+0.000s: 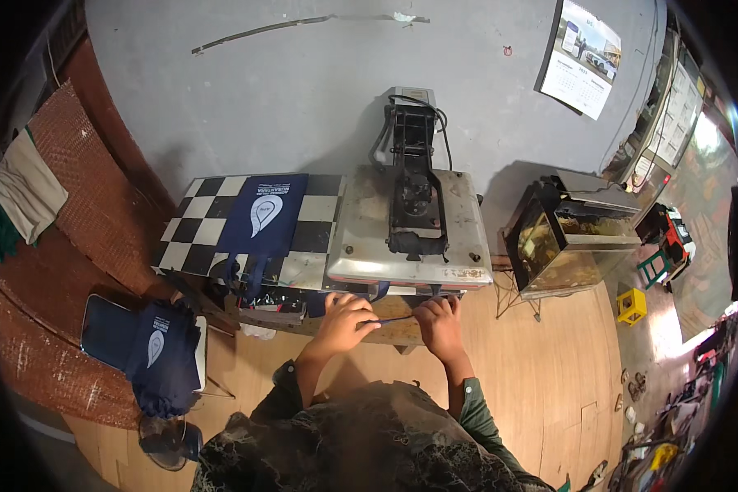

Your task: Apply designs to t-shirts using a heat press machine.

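Note:
A heat press with a metal upper platen [369,227] and a black handle stands on the table before me. My left hand [344,323] is at its front edge, with a thin strip of navy fabric [396,320] pinched in the fingers. The strip runs across to my right hand [438,320], whose closed fingers grip its other end. Navy fabric also shows below the platen's front edge; what lies under the platen is hidden. To the left, a navy tote bag [264,215] with a white printed emblem lies on the black-and-white checkered tabletop [187,230], its handles hanging over the front edge.
A stack of navy bags [163,357] rests on a chair [104,332] at the left. A glass aquarium [581,261] stands right of the press. Farther right are a yellow stool [631,306] and a green one [654,269]. A calendar [581,61] hangs on the wall.

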A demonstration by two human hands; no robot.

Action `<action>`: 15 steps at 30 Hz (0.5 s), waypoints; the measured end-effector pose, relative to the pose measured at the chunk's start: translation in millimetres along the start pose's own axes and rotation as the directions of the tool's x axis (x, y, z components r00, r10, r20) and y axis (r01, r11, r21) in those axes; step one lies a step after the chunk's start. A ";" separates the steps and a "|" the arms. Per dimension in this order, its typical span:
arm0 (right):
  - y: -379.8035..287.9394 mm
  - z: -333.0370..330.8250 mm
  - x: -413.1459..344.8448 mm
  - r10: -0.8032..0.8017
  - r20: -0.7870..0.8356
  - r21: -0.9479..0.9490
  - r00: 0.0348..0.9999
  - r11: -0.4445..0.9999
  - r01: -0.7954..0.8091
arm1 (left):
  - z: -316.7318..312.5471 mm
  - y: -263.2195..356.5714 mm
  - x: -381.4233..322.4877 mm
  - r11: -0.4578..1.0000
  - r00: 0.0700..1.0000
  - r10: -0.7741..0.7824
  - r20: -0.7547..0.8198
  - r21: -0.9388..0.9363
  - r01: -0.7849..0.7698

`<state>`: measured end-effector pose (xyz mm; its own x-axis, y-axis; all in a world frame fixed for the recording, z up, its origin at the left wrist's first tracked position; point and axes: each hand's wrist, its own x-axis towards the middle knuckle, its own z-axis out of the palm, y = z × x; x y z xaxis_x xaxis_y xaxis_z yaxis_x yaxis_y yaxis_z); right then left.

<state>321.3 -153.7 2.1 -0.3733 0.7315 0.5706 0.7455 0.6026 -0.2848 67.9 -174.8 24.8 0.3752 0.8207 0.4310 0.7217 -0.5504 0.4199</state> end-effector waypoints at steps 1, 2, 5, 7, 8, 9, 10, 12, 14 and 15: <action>0.2 -0.5 -0.6 0.000 0.000 -0.002 1.000 1.000 0.000 | 1.6 -0.7 -0.3 1.000 1.000 -0.009 0.027 0.008 0.008; 0.3 -1.1 -1.5 -0.001 -0.010 -0.013 1.000 1.000 0.001 | 2.6 -0.7 -0.6 1.000 0.998 -0.017 0.053 0.016 0.017; 2.1 1.7 -5.8 0.007 -0.020 -0.025 1.000 1.000 -0.008 | 6.0 8.6 3.8 0.999 0.998 0.014 0.055 0.030 -0.016; 1.5 2.4 -6.4 0.014 -0.017 -0.022 1.000 1.000 -0.014 | 6.8 20.5 8.3 1.000 0.995 0.005 0.095 0.020 -0.007; -0.1 1.6 -5.7 0.007 -0.016 -0.015 1.000 1.000 -0.007 | 10.1 26.6 11.3 0.999 0.997 0.039 0.073 -0.009 -0.039; -1.3 0.6 -5.4 0.001 -0.017 -0.009 1.000 1.000 -0.001 | 13.5 32.9 14.8 0.997 0.996 0.074 0.050 -0.038 -0.073; -2.2 0.1 -5.7 0.001 -0.016 -0.012 1.000 1.000 -0.002 | 16.0 38.9 19.2 0.992 0.992 0.120 0.043 -0.040 -0.119; -3.8 -0.7 -6.9 0.026 -0.026 0.009 0.999 1.000 -0.026 | 32.1 38.9 23.2 0.995 0.994 0.090 0.059 -0.043 -0.088; -4.1 -1.1 -8.4 0.037 -0.026 0.026 0.999 0.999 -0.036 | 43.4 37.9 23.0 0.998 0.998 0.051 0.021 -0.043 -0.050; -3.1 -1.4 -9.8 0.052 -0.024 0.044 0.998 0.998 -0.051 | 45.0 37.9 23.0 0.998 0.998 0.054 0.020 -0.045 -0.053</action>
<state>323.4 -163.2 -1.5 -0.3210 0.7538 0.5734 0.7382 0.5784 -0.3472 130.0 -169.8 14.7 0.4251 0.7929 0.4365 0.6741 -0.5992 0.4320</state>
